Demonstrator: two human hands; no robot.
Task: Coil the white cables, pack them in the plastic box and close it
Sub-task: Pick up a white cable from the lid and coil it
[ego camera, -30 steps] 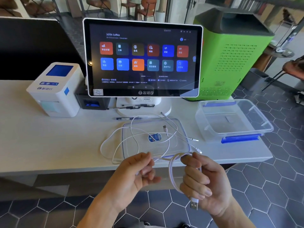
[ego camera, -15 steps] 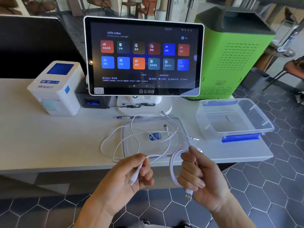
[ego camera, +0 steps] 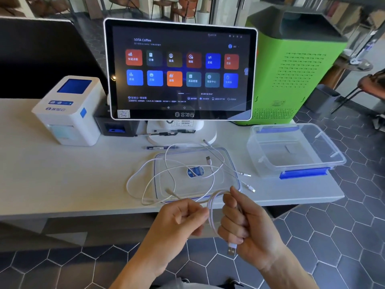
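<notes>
Right hand grips coiled white cable; left hand pinches it; box open beside lid.

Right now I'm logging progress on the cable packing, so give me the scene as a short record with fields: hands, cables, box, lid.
left hand: pinches the white cable beside the loop
right hand: grips the coiled loop of that cable, USB plug hanging below the fist
loose cables: uncoiled, spread over the lid and the table
box: open, nothing inside, on the table to the right
lid: lying flat on the table, under the loose cables
progress: coiling begun, nothing packed yet
</notes>
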